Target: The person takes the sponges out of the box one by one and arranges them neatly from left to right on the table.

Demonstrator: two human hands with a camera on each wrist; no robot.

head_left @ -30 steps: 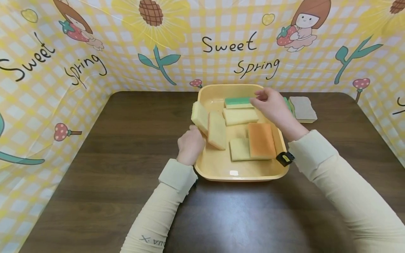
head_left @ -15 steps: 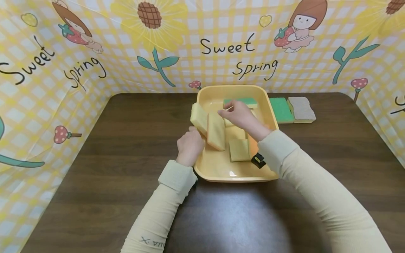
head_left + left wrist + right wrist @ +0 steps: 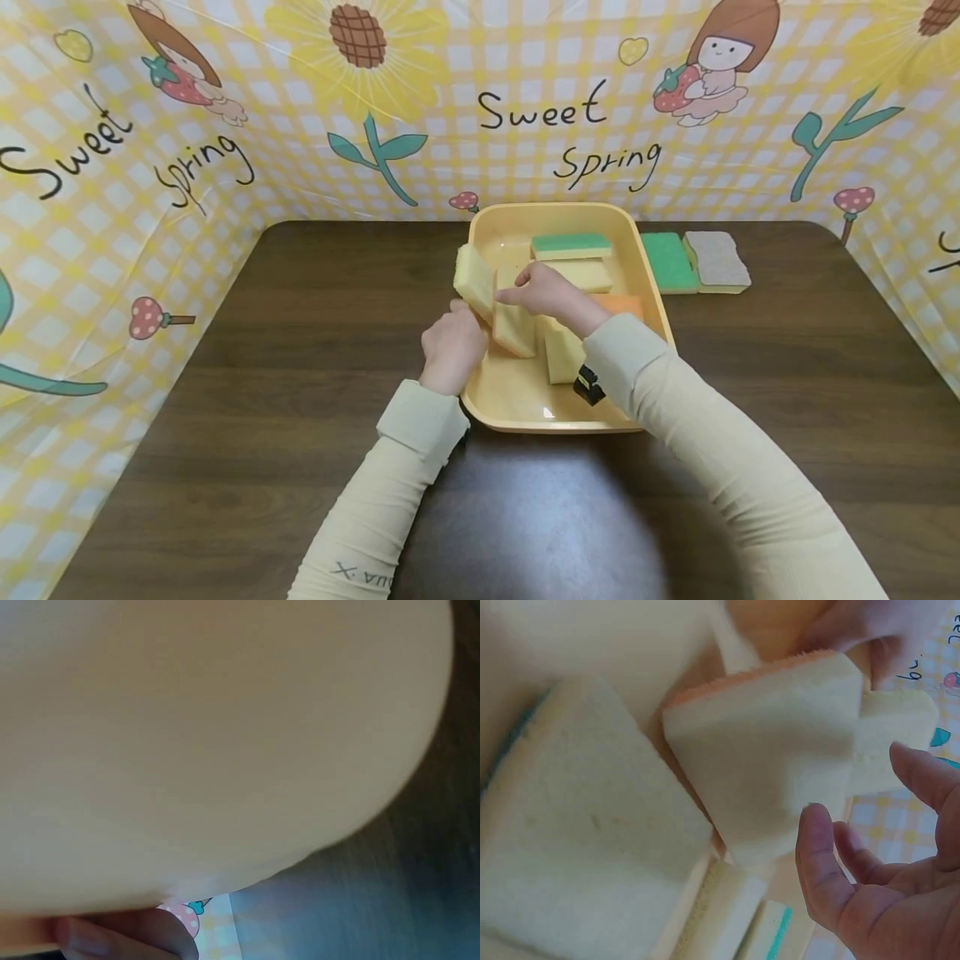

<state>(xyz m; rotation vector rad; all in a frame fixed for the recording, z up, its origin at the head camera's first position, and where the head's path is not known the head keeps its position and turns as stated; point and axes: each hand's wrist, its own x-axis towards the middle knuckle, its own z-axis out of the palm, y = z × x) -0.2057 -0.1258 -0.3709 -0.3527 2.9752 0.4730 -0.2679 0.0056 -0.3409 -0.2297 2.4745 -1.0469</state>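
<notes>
A yellow plastic basin (image 3: 555, 426) with several sponges in it stands on the table. My left hand (image 3: 453, 346) grips its left rim, fingers curled; the left wrist view is mostly filled by the pale outer wall (image 3: 225, 765). Inside, my right hand (image 3: 547, 292) is over a pale sponge (image 3: 514, 331) with an orange layer, which shows in the right wrist view as an orange-edged sponge (image 3: 772, 742). There the thumb and fingers of the right hand (image 3: 892, 877) are parted beside it, holding nothing. Another pale sponge (image 3: 474, 279) leans against the left rim.
Also in the basin are a green-topped sponge (image 3: 572, 246), a pale sponge (image 3: 583, 273), and an orange sponge (image 3: 624, 305) partly over another pale one (image 3: 562, 354). Right of the basin lie a green sponge (image 3: 670, 262) and a grey-topped sponge (image 3: 716, 260). A patterned cloth (image 3: 517, 158) hangs behind.
My right hand has moved from the basin's right rim leftward and then nearer, over the orange-layered sponge. The left hand has kept its place on the rim.
</notes>
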